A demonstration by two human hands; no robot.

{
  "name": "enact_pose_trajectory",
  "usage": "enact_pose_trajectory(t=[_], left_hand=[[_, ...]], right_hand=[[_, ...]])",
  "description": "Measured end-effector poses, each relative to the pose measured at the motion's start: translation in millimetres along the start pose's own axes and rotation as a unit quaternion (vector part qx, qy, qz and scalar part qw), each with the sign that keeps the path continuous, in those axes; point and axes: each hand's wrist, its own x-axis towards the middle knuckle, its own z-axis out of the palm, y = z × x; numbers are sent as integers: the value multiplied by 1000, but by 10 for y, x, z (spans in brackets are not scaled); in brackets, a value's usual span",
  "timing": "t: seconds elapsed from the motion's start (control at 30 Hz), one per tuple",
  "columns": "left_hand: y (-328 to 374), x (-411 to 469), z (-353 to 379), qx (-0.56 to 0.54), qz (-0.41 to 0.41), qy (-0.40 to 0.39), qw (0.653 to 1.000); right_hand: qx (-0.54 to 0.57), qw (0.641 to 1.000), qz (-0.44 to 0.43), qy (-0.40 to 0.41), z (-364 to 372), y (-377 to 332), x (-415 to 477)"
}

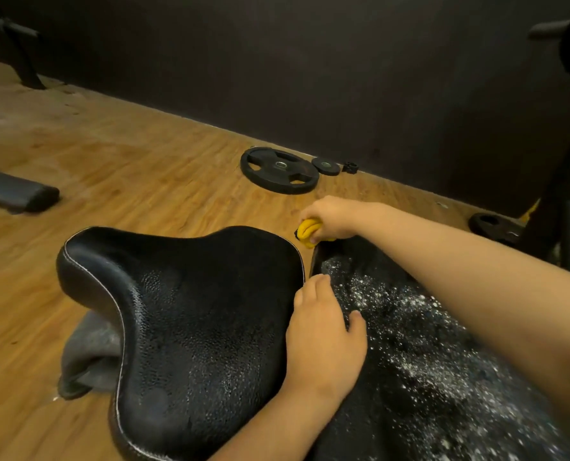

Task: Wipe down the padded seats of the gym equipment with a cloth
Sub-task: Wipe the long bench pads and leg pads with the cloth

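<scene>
R hand (331,218): fist, knuckles up, fingers (311,213) curled tight round yellow cloth (305,231).
R arm (460,261): bare, stretched fwd from right edge, nearly straight.
L hand (325,334): palm down, fingers relaxed, slightly spread, thumb apart.
L arm (277,424): bare forearm, enters from bottom edge.

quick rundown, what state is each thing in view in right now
black saddle-shaped padded seat: glossy, free of specks
long black pad beside it: dusted with white specks
yellow cloth: bunched, gripped by right hand at that pad's far end
left hand: relaxed, resting where seat and pad meet
large black weight plate: lying flat on wooden floor
</scene>
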Motion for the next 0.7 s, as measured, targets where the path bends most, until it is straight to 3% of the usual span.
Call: enact_pose_trajectory(t=[0.17, 0.33, 0.43, 0.57, 0.7], left_hand=[[-33, 11, 10, -16, -4, -6, 1000], [-15, 10, -4, -4, -3, -18, 1000], [-3, 3, -21, 8, 1, -26, 1000], [-9, 12, -33, 33, 4, -37, 999], [-4, 18, -42, 49, 11, -32, 998]], right_hand=[[21, 997, -36, -60, -19, -77, -67], [-16, 1000, 16, -16, 2, -87, 19], [-16, 1000, 3, 7, 69, -99, 1], [115, 991, -30, 68, 186, 20, -337], [250, 953, 3, 173, 436, 274, -692]])
